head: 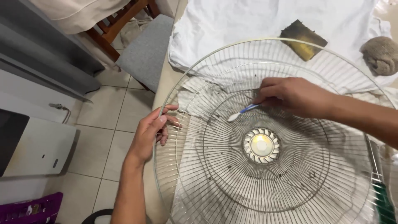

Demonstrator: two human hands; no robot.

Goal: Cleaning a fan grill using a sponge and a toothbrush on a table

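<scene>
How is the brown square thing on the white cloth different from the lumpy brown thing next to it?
The square pad is flat with straight edges and sharp corners; the lumpy rag is rounded and bunched up. The square pad is dark and yellowish with blackened edges; the lumpy rag is a pale greyish brown all over. The square pad lies nearer the fan guard; the lumpy rag sits at the far right edge. Both rest on the white cloth, untouched by either hand.

Single head-mounted view, looking steeply down and slightly forward from above the person's own arms. The wire fan guard [265, 137] on the table fills the centre and right at close range, cropped at the bottom edge. The left third of the frame falls past the table edge to the tiled floor [112, 120].
</scene>
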